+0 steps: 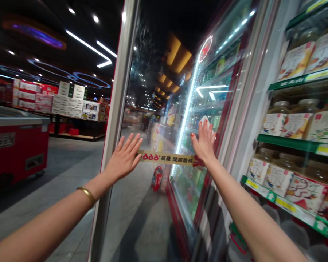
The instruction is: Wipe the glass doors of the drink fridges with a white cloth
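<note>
Our left hand (pixel 124 156) and right hand (pixel 204 142) were open, fingers spread wide, palms evenly flat against the glass door (pixel 153 109) of a lit display cooler, a paper strip (pixel 166 158) between them, a white scrap (pixel 206 123) at the right fingertips.

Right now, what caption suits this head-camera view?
Left hand and right hand raised open against a shop cooler's glass door, beside shelved jars.
</note>
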`<state>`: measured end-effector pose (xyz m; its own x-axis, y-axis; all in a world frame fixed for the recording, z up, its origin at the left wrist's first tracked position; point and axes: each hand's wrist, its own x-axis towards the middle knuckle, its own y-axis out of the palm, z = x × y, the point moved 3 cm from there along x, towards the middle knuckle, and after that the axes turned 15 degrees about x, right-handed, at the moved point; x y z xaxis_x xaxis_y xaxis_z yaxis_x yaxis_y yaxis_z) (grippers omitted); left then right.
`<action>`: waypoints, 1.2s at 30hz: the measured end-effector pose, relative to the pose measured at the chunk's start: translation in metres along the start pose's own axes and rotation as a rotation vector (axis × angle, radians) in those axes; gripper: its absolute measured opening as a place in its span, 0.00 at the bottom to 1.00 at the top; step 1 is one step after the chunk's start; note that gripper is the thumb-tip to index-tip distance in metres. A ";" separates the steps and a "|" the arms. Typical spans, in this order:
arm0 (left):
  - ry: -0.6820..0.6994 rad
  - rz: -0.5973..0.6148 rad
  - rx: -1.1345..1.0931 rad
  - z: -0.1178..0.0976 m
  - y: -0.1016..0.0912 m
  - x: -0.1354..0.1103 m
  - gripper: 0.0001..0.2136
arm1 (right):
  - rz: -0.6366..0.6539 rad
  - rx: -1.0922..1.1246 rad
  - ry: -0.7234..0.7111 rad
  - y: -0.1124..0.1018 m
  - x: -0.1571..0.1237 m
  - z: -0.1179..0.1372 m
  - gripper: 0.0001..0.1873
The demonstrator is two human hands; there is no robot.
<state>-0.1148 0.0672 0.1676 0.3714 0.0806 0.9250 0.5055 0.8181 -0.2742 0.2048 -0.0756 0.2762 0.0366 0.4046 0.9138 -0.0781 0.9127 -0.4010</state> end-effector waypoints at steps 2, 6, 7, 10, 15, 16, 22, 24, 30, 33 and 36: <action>-0.024 -0.004 0.011 0.000 0.005 -0.003 0.36 | 0.097 0.011 -0.132 0.013 0.004 0.027 0.41; -0.004 -0.014 0.015 -0.009 0.007 -0.003 0.36 | 0.498 0.029 -0.574 0.031 -0.021 0.067 0.34; 0.001 -0.008 0.015 -0.010 0.007 -0.003 0.36 | 0.504 0.027 -0.577 0.029 -0.020 0.067 0.33; 0.008 -0.029 0.022 -0.010 0.007 -0.004 0.36 | 0.279 -0.002 -0.346 0.021 0.012 0.062 0.37; 0.023 -0.168 0.042 -0.009 0.013 -0.011 0.40 | 0.321 0.018 -0.465 0.057 0.015 0.105 0.37; 0.024 -0.179 0.046 -0.009 0.015 -0.012 0.42 | 0.442 0.039 -0.618 0.065 0.001 0.114 0.35; 0.012 -0.229 0.042 -0.008 0.031 -0.020 0.48 | 0.373 0.112 -0.564 0.054 0.005 0.108 0.31; 0.010 -0.270 0.023 -0.007 0.034 -0.023 0.51 | 0.173 0.117 -0.358 0.055 0.030 0.121 0.34; -0.009 -0.405 -0.050 0.000 0.038 -0.034 0.56 | 0.572 0.148 -0.795 0.106 -0.015 0.178 0.28; -0.033 -0.407 -0.056 0.002 0.042 -0.037 0.55 | 0.601 0.156 -0.827 0.098 -0.027 0.159 0.28; -0.044 -0.379 -0.041 0.004 0.046 -0.038 0.57 | 0.354 0.156 -0.560 0.088 0.011 0.151 0.33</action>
<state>-0.1086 0.1039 0.1205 0.1182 -0.1983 0.9730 0.6317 0.7710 0.0804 0.0480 0.0004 0.2604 -0.5360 0.5484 0.6418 -0.1343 0.6952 -0.7062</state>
